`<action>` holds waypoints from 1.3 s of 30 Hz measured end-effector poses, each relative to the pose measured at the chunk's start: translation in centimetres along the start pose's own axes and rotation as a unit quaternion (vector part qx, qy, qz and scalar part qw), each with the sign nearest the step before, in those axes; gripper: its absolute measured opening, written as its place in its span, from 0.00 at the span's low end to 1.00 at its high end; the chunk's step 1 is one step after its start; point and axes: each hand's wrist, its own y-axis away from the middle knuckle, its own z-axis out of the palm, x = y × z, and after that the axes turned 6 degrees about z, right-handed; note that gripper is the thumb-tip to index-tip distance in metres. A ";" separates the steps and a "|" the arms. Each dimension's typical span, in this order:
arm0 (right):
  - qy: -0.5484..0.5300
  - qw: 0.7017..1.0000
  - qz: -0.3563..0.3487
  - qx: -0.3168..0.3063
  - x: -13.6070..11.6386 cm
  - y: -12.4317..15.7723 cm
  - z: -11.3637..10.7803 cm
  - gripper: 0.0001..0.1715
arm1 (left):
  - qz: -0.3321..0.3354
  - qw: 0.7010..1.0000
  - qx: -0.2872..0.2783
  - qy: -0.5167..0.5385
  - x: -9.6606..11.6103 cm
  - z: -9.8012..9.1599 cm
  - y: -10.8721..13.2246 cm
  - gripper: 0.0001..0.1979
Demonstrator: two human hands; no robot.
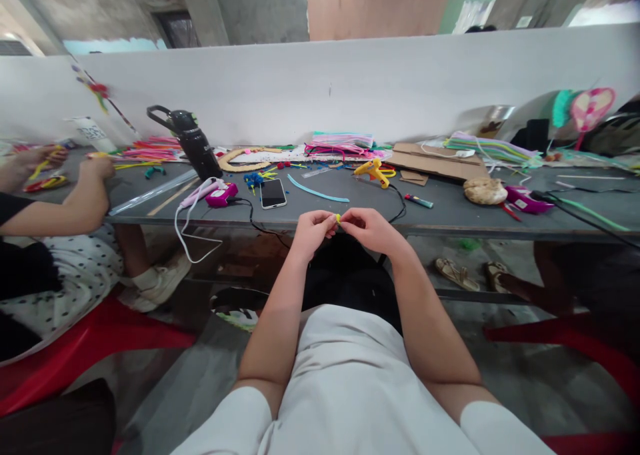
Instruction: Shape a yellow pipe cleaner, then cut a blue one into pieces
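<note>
From where I stand, the person's left hand (316, 231) and right hand (367, 227) are both pinching a small yellow piece (339, 219) between the fingertips, at the near edge of the grey table (450, 220). Measured from these hands, a light-blue pipe cleaner (319, 191) lies at eleven o'clock and a yellow glue gun (373, 171) at one o'clock. At ten o'clock, beyond the smartphone (273, 194), stands a lidded black water bottle (195, 146); at two o'clock, a silvery cup (494, 122). The contents of both vessels I cannot see.
</note>
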 end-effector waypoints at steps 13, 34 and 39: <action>-0.048 0.995 0.050 -0.073 1.3 0.4 -1.7 0.18 | -0.023 0.991 -0.113 0.066 0.0 -1.0 0.5 0.16; -0.059 0.998 0.022 -0.014 2.2 -0.7 1.0 0.11 | -0.036 0.991 -0.043 -0.125 -1.5 -0.4 -0.2 0.13; -0.128 0.988 0.079 -0.042 1.8 -0.3 0.7 0.10 | -0.032 0.998 -0.045 0.009 -1.3 -0.4 -0.2 0.20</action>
